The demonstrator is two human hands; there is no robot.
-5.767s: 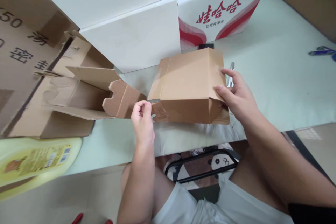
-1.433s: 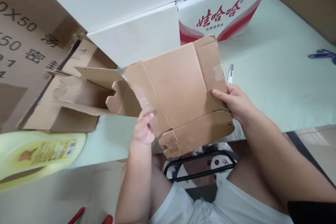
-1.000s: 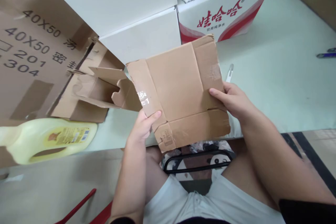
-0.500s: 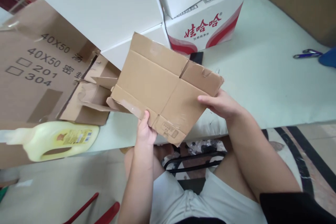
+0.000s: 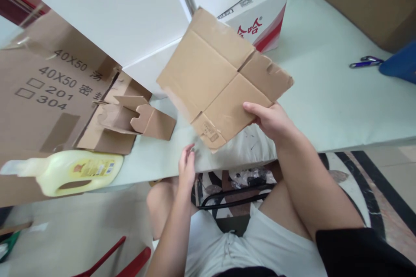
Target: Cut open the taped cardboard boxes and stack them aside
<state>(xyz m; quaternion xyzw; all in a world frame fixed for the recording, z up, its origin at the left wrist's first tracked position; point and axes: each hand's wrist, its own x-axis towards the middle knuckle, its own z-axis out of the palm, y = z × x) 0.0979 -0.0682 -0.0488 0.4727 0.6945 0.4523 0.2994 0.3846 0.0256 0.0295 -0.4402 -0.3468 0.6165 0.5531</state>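
A flattened cardboard box (image 5: 201, 69) is tilted above the table, with creases, a slit and a small printed mark at its lower corner. My right hand (image 5: 271, 119) grips its right lower edge, thumb on the face towards me and fingers hidden behind. Below the cardboard, near the table's front edge, my left hand (image 5: 187, 166) is apart from it, fingers loosely stretched and holding nothing. An open small cardboard carton (image 5: 157, 122) lies on the table to the left, beside more brown cardboard (image 5: 107, 138).
A yellow detergent bottle (image 5: 81, 171) lies at the left table edge by a large printed carton (image 5: 48, 82). White boxes (image 5: 123, 17) and a red-and-white carton (image 5: 273, 21) stand behind. Scissors (image 5: 367, 62) and a blue object (image 5: 399, 64) are at the right.
My left hand has let go of the flattened cardboard and dropped slightly below it. My right hand has lifted the cardboard up and away, uncovering the small carton on the left.
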